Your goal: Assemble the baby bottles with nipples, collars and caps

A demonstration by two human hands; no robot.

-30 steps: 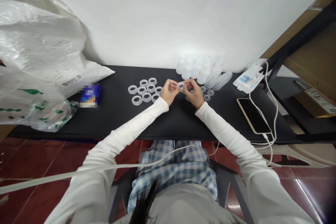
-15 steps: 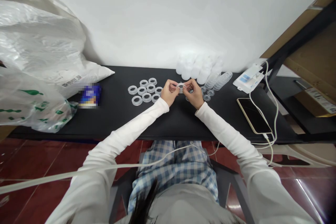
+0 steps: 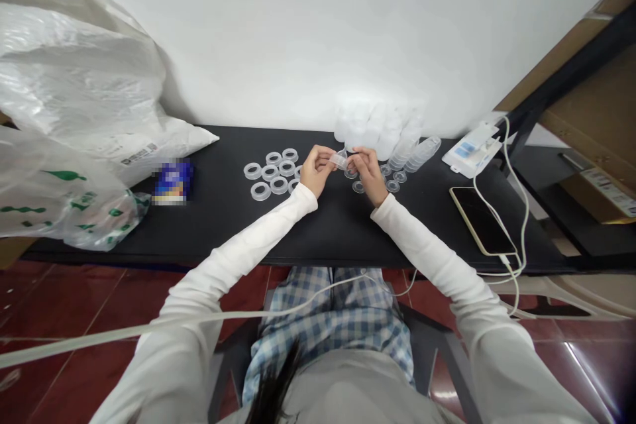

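Over the middle of the black table, my left hand [image 3: 317,171] pinches a clear plastic ring [image 3: 339,160], which is tilted on its side. Thumb and fingers of my right hand [image 3: 368,175] are closed at the ring's right edge; whether a smaller piece is also between them I cannot tell. Left of my hands lie several translucent rings [image 3: 269,173], a few partly hidden behind my left hand. Small clear discs [image 3: 393,186] lie around my right hand. Behind them stand several white bottles [image 3: 352,127], beside stacked clear cups [image 3: 422,154].
Plastic bags [image 3: 74,73] bulge over the table's left end, near a blue packet [image 3: 173,181]. On the right are a phone [image 3: 481,220] with a white cable [image 3: 523,212] and a white plastic case [image 3: 471,149]. A white wall [image 3: 278,33] rises behind the table.
The ring has turned from facing up to lying tilted between my fingers. My right hand has shifted slightly, uncovering more of the small discs. My left hand has moved slightly left.
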